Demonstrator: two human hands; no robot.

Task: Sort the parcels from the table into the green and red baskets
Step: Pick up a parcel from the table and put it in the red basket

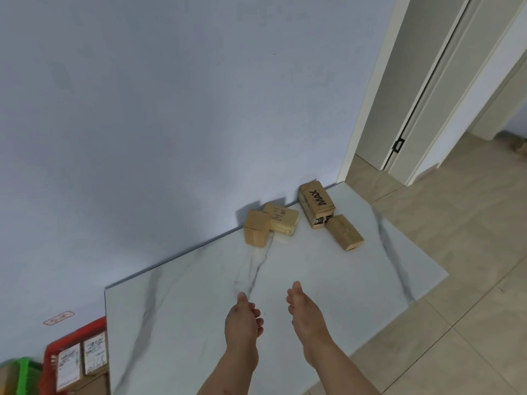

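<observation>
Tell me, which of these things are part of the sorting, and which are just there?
Part of the job:
- four parcels left on the table: MAX box, long parcel, labelled parcel, plain parcel
- red basket, two parcels inside
- green basket
- left hand and right hand, both empty

Just there:
- wall
- door
- floor

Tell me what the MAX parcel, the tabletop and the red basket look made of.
MAX parcel: brown corrugated cardboard, matte, with printed lettering. Tabletop: glossy white marble-look slab with grey veins, possibly sintered stone. Red basket: likely moulded plastic, judging by its saturated colour.
</observation>
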